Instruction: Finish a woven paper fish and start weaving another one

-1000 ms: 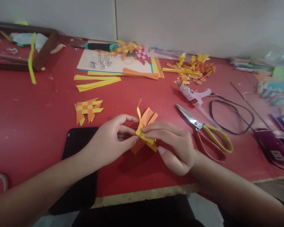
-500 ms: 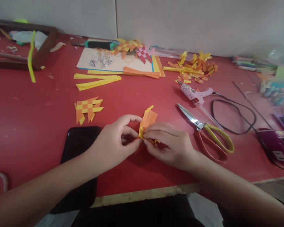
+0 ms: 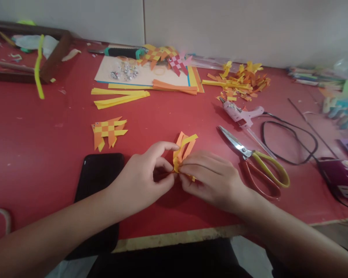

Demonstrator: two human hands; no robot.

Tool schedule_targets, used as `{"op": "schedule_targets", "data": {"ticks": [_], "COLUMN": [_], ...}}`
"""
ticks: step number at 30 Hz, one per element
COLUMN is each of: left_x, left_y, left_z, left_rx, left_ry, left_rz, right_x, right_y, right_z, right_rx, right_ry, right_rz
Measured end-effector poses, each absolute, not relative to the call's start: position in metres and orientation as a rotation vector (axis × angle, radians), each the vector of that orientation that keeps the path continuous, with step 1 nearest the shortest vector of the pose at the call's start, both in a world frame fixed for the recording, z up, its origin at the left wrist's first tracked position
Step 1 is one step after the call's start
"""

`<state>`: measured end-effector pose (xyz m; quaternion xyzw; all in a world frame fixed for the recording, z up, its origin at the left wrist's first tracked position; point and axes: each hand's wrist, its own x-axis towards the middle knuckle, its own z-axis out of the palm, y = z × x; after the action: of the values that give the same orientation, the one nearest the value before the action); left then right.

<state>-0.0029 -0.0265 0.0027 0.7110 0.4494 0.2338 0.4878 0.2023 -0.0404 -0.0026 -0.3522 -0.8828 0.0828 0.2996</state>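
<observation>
Between my hands is a woven paper piece [image 3: 183, 148] of orange and yellow strips, its loose ends pointing up and away from me. My left hand [image 3: 147, 170] pinches its left edge with thumb and fingertips. From the other side my right hand [image 3: 210, 179] grips it, its fingers covering much of the lower part. A finished woven paper fish [image 3: 108, 130], orange and yellow with small eyes, lies to the left behind a black phone [image 3: 97, 181]. My left forearm passes over the phone. Scissors [image 3: 245, 152] with one red and one yellow handle lie right of my right hand.
A pink glue gun [image 3: 242, 114] lies behind the scissors, its black cord [image 3: 316, 143] looping right. Yellow paper strips [image 3: 120, 101] and a pile of paper scraps [image 3: 246, 83] lie farther back. A brown wooden tray [image 3: 64, 48] stands back left. A purple box [image 3: 339, 175] sits at the right.
The paper piece has turned slightly in my fingers, and a yellow strip end now sticks out to the right over the orange ones. Both hands keep their hold.
</observation>
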Motion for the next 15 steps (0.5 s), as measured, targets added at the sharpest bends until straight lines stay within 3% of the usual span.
{"op": "schedule_targets", "data": {"ticks": [6,15], "left_x": [-0.0015,-0.0024], "left_y": [-0.0263,-0.0243], "left_z": [0.0048,0.0048], "left_rx": [1.662,1.566], "left_ry": [1.058,1.004], "left_rz": [0.554,0.532], "right_x": [0.2007,0.2011], "right_y": [-0.0418,-0.0378], "right_z": [-0.0032,0.0001], "right_rx": [-0.942,-0.989], "right_ry": [-2.318,-2.169], "right_rz": [0.227,0.574]}}
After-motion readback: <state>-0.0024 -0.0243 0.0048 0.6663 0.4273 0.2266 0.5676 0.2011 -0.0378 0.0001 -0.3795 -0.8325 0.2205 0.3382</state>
